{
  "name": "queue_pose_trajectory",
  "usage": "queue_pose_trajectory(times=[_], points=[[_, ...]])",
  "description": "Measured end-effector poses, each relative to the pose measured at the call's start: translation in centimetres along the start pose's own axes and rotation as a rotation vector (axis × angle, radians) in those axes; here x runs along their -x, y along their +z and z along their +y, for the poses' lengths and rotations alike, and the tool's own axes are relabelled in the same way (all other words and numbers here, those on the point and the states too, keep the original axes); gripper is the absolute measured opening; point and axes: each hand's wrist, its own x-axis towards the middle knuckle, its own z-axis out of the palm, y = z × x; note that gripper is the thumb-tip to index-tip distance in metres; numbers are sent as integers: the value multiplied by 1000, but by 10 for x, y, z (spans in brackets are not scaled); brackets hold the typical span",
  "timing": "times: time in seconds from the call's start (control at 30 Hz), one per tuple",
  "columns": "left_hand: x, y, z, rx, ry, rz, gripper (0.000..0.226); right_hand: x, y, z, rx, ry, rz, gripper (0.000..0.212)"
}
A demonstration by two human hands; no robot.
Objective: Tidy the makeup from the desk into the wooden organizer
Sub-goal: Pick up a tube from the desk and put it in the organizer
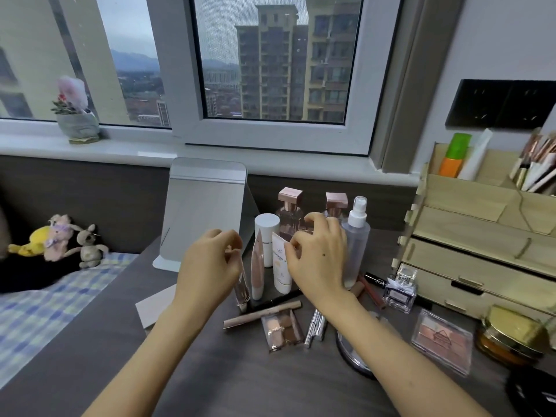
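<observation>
Dim overcast daylight from the window [270, 70] (soft blur, edges bowed by wide-angle).

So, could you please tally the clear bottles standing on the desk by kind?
Rose-capped bottles: 2
Spray bottle: 1
Small squat perfume bottle: 1
Slim clear vial: 1
Total: 5

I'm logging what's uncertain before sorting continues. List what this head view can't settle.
- Right hand: whether it grips the white tube or only touches it; its curled fingers hide the contact.
- Left hand: it covers the top of the clear slim bottle, so the grip is unclear.
- Wooden organizer: cut off by the right edge.
- Round mirror: mostly hidden under the right forearm.
- Tube label: too small to read.
</observation>
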Motion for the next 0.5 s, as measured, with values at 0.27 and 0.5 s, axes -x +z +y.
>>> queue_pose_trajectory(times=[0.27,0.5], points=[[-4,2,13,-75,58,-21,12,-8,-35,0,-174,38,132,16],[-27,12,27,-431,13,-68,36,-13,-92,16,-291,45,198,10]])
